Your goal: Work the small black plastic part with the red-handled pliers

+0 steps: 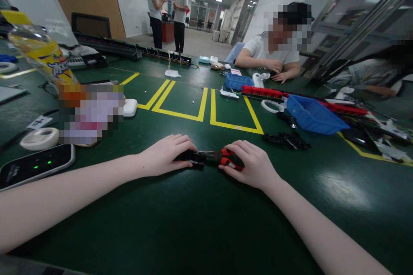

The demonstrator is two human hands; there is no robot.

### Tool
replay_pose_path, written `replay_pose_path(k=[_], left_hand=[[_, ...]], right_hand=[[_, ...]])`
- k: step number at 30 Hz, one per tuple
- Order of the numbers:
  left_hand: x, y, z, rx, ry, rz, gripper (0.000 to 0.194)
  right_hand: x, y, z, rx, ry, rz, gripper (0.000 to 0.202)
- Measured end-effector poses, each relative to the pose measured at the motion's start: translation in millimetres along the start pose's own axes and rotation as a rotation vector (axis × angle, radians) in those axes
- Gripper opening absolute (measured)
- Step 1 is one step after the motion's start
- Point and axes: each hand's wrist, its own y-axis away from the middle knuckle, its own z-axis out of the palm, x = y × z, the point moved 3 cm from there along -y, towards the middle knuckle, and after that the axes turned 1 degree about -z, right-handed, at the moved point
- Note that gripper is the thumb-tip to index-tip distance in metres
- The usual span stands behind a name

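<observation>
Fingers of both hands grip red/blk pliers (215, 157); L (167, 154) blk end, R (250, 163) red.

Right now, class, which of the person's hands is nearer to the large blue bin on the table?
Right. The right hand lies below-left of the blue bin, gripping the red-handled pliers; the left hand sits farther left, beyond the pliers.

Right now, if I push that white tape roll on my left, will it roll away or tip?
The white tape roll lies flat on the green table, so it would probably slide rather than roll. It looks low and wide, so tipping seems unlikely. Being a hollow ring, it is likely light.
</observation>
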Motion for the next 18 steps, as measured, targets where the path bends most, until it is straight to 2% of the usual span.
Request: replay_pose_path(k=[8,18], left_hand=[[0.0,2.0,0.2,0.015,0.015,0.007,0.033],[3.0,1.5,-2.2,0.008,0.046,0.0,0.031]], right_hand=[[1.1,-0.9,1.6,-0.053,-0.056,0.02,0.038],[-1.6,-0.6,-0.6,-0.038,-0.004,0.008,0.038]])
